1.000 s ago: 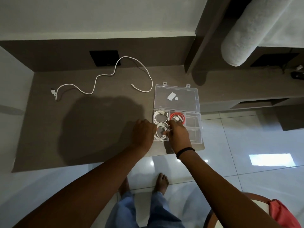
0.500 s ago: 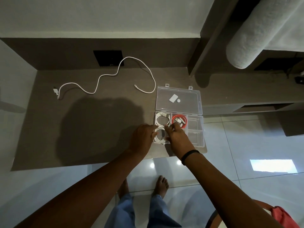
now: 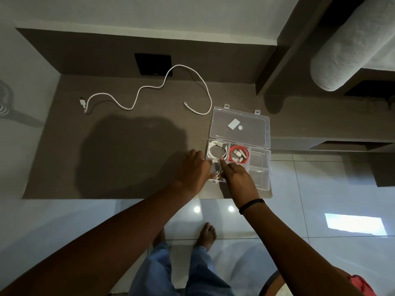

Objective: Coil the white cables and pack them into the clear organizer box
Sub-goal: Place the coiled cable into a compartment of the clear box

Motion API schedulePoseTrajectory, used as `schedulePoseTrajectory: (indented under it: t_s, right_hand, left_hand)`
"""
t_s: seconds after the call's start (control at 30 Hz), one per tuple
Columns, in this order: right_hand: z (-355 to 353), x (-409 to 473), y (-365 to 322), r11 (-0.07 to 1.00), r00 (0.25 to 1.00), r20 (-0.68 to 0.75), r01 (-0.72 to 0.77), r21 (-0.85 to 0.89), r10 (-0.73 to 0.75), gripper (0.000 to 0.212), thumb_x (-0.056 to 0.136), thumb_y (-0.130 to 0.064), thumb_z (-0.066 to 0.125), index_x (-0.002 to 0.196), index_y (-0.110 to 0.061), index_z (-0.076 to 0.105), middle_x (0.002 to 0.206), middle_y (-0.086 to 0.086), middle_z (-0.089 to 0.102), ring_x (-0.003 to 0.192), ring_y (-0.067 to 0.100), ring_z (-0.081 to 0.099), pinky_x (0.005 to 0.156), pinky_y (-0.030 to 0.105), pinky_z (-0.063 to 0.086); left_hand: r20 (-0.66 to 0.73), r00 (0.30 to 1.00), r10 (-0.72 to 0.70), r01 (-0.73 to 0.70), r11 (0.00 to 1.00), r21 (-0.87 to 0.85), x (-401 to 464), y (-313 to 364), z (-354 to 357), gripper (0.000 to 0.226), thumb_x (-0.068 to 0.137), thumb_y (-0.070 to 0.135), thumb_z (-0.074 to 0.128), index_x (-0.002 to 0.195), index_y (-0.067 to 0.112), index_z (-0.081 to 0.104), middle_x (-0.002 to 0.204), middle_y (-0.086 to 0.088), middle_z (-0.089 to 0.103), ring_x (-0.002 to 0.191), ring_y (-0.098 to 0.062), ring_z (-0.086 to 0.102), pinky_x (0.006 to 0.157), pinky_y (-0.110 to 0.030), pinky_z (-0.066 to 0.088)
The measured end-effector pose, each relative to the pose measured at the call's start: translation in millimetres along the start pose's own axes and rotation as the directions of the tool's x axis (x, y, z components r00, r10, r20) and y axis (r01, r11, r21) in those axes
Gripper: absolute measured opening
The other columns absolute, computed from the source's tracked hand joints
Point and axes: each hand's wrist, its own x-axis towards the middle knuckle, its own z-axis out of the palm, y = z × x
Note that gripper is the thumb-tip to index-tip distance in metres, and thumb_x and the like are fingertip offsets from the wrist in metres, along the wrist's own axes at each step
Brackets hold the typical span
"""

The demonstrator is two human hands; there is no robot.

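Note:
A clear organizer box (image 3: 259, 167) lies open at the desk's front right, its lid (image 3: 239, 126) folded back. A coiled white cable (image 3: 216, 151) fills the far left compartment and a red coiled cable (image 3: 239, 155) the one beside it. In the near left compartment a second white coil (image 3: 215, 169) is pressed down by both hands. My left hand (image 3: 193, 169) holds its left side; my right hand (image 3: 235, 176) has its index finger on the coil. A loose white cable (image 3: 149, 90) snakes across the desk's back.
The dark desk (image 3: 119, 159) ends at a front edge just below the box, with tiled floor and my bare feet beneath. A black wall socket plate (image 3: 152, 64) sits behind the loose cable. Empty box compartments (image 3: 259, 165) are on the right.
Both hands stay at the near left compartment, shifting slightly on the white coil. My right index finger now points forward over the coil. The camera view drifted.

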Motion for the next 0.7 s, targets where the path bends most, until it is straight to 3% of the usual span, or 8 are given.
schedulePoseTrajectory:
  t_s: [0.1, 0.17, 0.3, 0.5, 0.6, 0.7]
  right_hand:
    - [0, -7, -5, 0.977, 0.988, -0.073, -0.118, 0.179, 0.133, 0.043, 0.084, -0.006, 0.073, 0.126, -0.006, 0.060, 0.100, 0.017, 0.073, 0.086, 0.031, 0.071, 0.075, 0.031, 0.054]
    - [0, -7, -5, 0.969, 0.984, -0.095, -0.131, 0.209, 0.154, 0.036, 0.084, -0.004, 0.072, 0.119, -0.006, 0.063, 0.106, 0.017, 0.071, 0.084, 0.032, 0.072, 0.073, 0.027, 0.049]
    - [3, 0, 2, 0.987, 0.988, -0.032, -0.149, 0.061, 0.151, 0.042, 0.081, -0.006, 0.077, 0.121, -0.006, 0.065, 0.128, 0.019, 0.057, 0.090, 0.036, 0.069, 0.077, 0.041, 0.060]
    - [2, 7, -1, 0.980, 0.996, 0.051, -0.059, -0.189, 0.069, 0.031, 0.079, -0.017, 0.081, 0.106, -0.005, 0.072, 0.115, 0.019, 0.057, 0.101, 0.035, 0.059, 0.079, 0.043, 0.060]
    - [-1, 16, -2, 0.973, 0.987, 0.103, -0.099, -0.210, 0.122, 0.025, 0.085, -0.019, 0.074, 0.108, -0.010, 0.073, 0.119, 0.018, 0.056, 0.109, 0.037, 0.056, 0.091, 0.046, 0.055]
    - [-8, 28, -2, 0.977, 0.963, 0.200, -0.153, -0.148, 0.181, 0.018, 0.089, -0.015, 0.069, 0.105, -0.011, 0.072, 0.114, 0.015, 0.060, 0.102, 0.030, 0.061, 0.092, 0.041, 0.055]
  left_hand:
    - [0.003, 1.000, 0.006, -0.006, 1.000, 0.000, 2, 0, -3, 0.048, 0.093, 0.049, 0.062, 0.127, 0.014, 0.067, 0.118, -0.013, 0.063, 0.111, -0.027, 0.051, 0.089, -0.035, 0.042]
    - [0.005, 1.000, 0.014, -0.014, 1.000, -0.013, 3, -2, -4, 0.049, 0.092, 0.050, 0.064, 0.124, 0.014, 0.069, 0.114, -0.012, 0.065, 0.108, -0.027, 0.052, 0.087, -0.035, 0.042]
    - [0.004, 1.000, 0.020, -0.020, 0.997, -0.070, 1, -5, -1, 0.050, 0.092, 0.048, 0.065, 0.126, 0.012, 0.067, 0.115, -0.013, 0.067, 0.105, -0.025, 0.056, 0.085, -0.030, 0.041]
    - [-0.005, 1.000, 0.009, -0.009, 0.996, -0.090, -4, -2, 0, 0.052, 0.091, 0.043, 0.068, 0.131, 0.010, 0.065, 0.116, -0.017, 0.068, 0.106, -0.031, 0.060, 0.088, -0.034, 0.048]
    - [0.009, 1.000, 0.005, -0.005, 1.000, -0.028, -3, -2, 3, 0.055, 0.091, 0.049, 0.065, 0.132, 0.012, 0.064, 0.114, -0.017, 0.067, 0.105, -0.031, 0.059, 0.088, -0.037, 0.049]
    - [0.063, 0.998, -0.030, 0.028, 0.999, 0.033, 4, 2, 3, 0.050, 0.090, 0.052, 0.065, 0.124, 0.014, 0.069, 0.114, -0.014, 0.065, 0.107, -0.030, 0.055, 0.088, -0.038, 0.047]
